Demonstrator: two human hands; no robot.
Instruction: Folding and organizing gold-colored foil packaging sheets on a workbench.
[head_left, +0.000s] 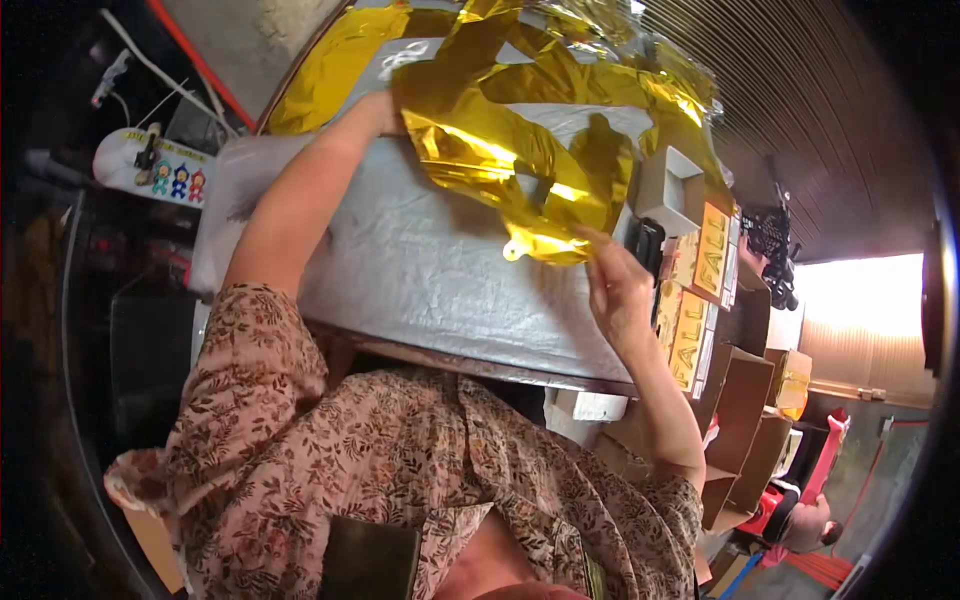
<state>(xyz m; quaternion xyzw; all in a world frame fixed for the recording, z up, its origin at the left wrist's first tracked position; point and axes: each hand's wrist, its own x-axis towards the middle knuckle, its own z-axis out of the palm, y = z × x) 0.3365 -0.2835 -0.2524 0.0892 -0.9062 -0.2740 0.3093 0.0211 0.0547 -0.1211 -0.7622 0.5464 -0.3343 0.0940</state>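
Gold foil (450, 142) between left hand (384, 114) and right fingers (601, 247), touching both.

before me, foil (455, 135) lies on the table (430, 290), my left hand (388, 114) at one edge, my right hand (622, 288) at its near end. right of it sits a box (654, 188), with cartons (682, 335) nearer me; left of the table, a board (140, 160).
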